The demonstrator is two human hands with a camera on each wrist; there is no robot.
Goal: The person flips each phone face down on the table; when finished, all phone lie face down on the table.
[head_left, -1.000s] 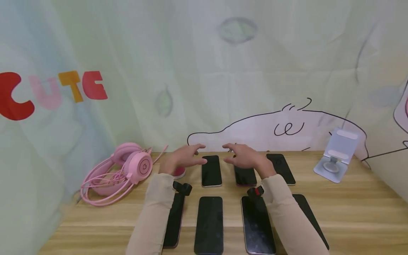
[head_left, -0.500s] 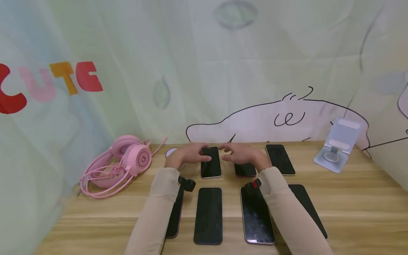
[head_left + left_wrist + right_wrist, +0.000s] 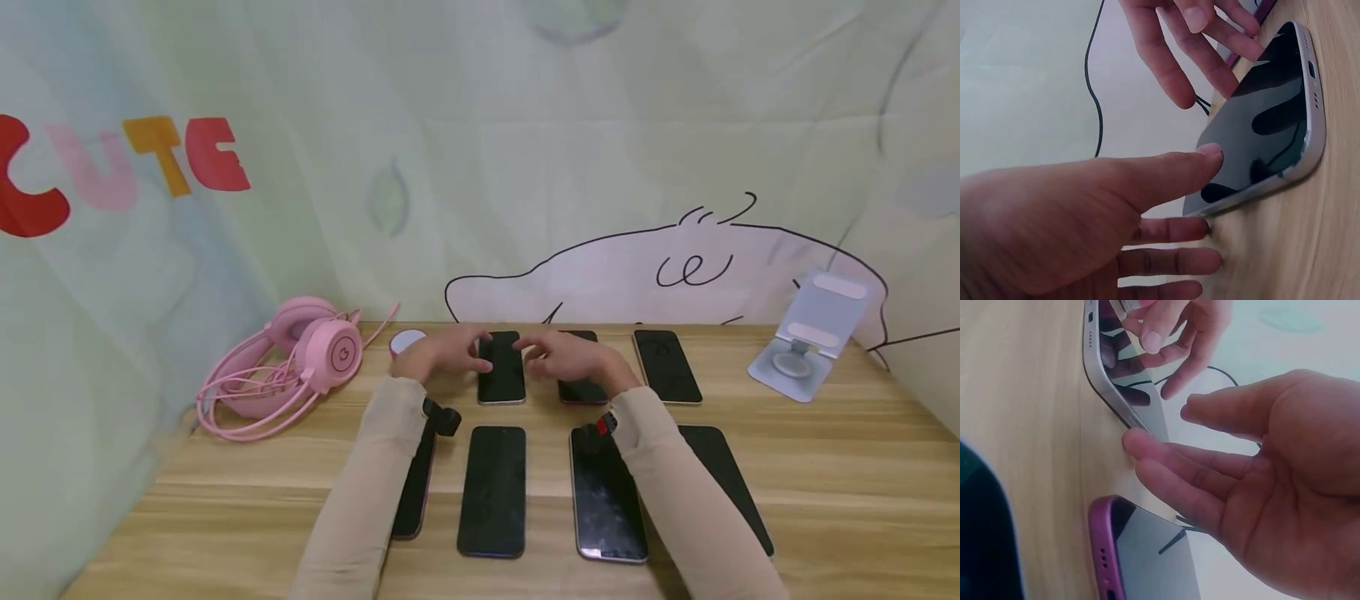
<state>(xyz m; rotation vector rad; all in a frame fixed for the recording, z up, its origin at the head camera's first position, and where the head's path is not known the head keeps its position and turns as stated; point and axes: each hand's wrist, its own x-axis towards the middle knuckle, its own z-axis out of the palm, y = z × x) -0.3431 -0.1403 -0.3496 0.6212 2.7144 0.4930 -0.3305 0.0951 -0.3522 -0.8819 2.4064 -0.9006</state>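
Note:
A silver-edged smartphone (image 3: 501, 379) with a dark screen lies flat in the back row on the wooden table. My left hand (image 3: 444, 348) is at its left side. In the left wrist view the thumb (image 3: 1200, 165) extends over the screen's edge, with the other fingers beside the phone. My right hand (image 3: 573, 357) is at the opposite side, palm turned inward. Its fingertips (image 3: 1138, 442) are close to the phone's right edge; contact is hard to tell. Neither hand has its fingers curled round anything. Under the right hand lies a purple-edged smartphone (image 3: 1105, 550).
Another smartphone (image 3: 667, 367) lies back right. The front row holds several more, including a dark phone (image 3: 492, 492) and a larger phone (image 3: 606, 500). Pink headphones (image 3: 330, 354) sit at left, near a round white-topped object (image 3: 406, 339). A folding phone stand (image 3: 813, 329) is at right.
The head view has tilted downward. Both hands have come down from above the table and inward to the two sides of the silver-edged smartphone. The phones have stayed in place.

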